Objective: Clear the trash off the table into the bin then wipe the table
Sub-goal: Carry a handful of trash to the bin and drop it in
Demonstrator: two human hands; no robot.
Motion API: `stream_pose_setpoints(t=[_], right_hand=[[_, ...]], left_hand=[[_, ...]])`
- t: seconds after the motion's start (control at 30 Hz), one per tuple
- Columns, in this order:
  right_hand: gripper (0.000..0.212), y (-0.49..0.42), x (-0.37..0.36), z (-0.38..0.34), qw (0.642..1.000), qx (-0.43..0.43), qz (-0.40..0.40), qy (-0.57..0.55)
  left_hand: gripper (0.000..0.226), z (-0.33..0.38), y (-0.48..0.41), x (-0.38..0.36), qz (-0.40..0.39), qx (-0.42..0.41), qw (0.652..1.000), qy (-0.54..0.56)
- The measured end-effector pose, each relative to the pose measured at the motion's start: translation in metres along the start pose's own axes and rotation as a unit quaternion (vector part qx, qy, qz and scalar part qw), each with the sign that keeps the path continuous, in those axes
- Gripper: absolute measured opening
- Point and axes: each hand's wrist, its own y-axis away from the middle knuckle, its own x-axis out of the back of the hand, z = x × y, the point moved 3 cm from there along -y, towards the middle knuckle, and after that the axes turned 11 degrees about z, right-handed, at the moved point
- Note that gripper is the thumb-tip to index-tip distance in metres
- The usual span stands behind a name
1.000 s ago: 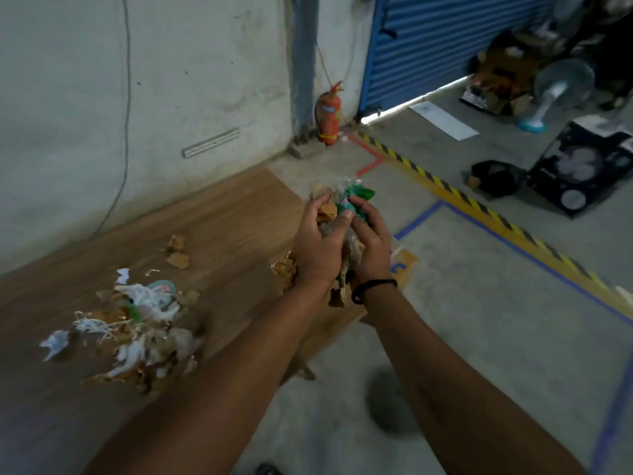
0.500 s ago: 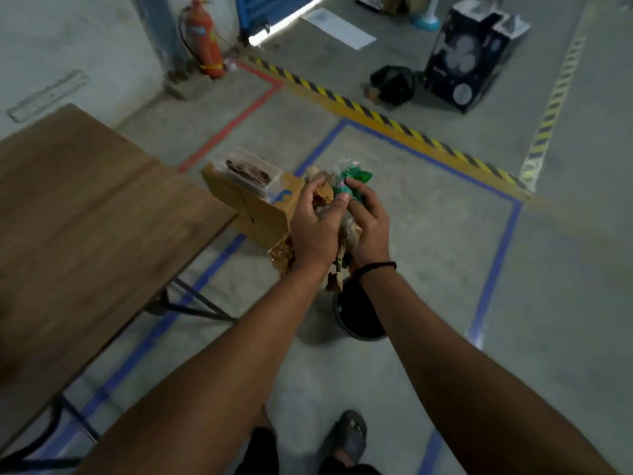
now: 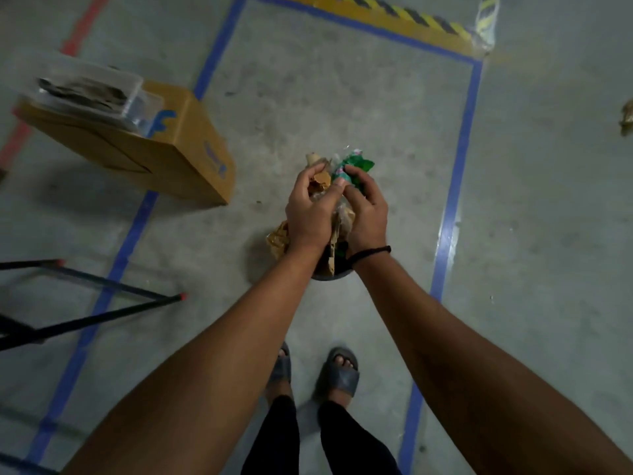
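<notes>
While we look straight down, our left hand point(image 3: 310, 214) and right hand point(image 3: 364, 210) are cupped together, fingers curled round a crumpled bundle of trash point(image 3: 343, 219) and gripping it between them. Its long axis runs from our wrists out toward the fingertips: a green wrapper point(image 3: 358, 165) pokes out at the far end, and torn brown paper strips point(image 3: 329, 260) hang down at the near end. Directly beneath our wrists sits the dark bin point(image 3: 330, 276), only a curve of its rim showing; we cannot tell what is inside. Further left on the concrete floor lies a cardboard box point(image 3: 164, 149), with a clear plastic tub point(image 3: 89, 87) on top holding dark crumpled material. Black table legs point(image 3: 102, 303) stand at the left edge. One brown scrap point(image 3: 627, 116) lies on the floor at far right.
</notes>
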Motion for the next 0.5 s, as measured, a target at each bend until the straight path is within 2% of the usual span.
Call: stream_pose_setpoints(t=[0.13, 0.3, 0.43, 0.5], right_hand=[[0.026, -0.059, 0.026, 0.09, 0.997, -0.013, 0.041, 0.059], [0.023, -0.118, 0.053, 0.199, 0.991, -0.044, 0.048, 0.118], [0.022, -0.16, 0.064, 0.262, 0.988, -0.107, 0.07, 0.087], [0.024, -0.177, 0.067, 0.291, 0.984, -0.12, 0.076, 0.109]], left_hand=[[0.036, -0.104, -0.032, -0.032, -0.016, 0.06, 0.998, 0.03], [0.028, -0.231, -0.06, -0.059, -0.022, 0.13, 0.991, 0.016], [0.028, -0.297, -0.089, -0.066, 0.048, 0.158, 0.986, 0.029], [0.028, -0.325, -0.099, -0.065, 0.086, 0.16, 0.983, 0.017]])
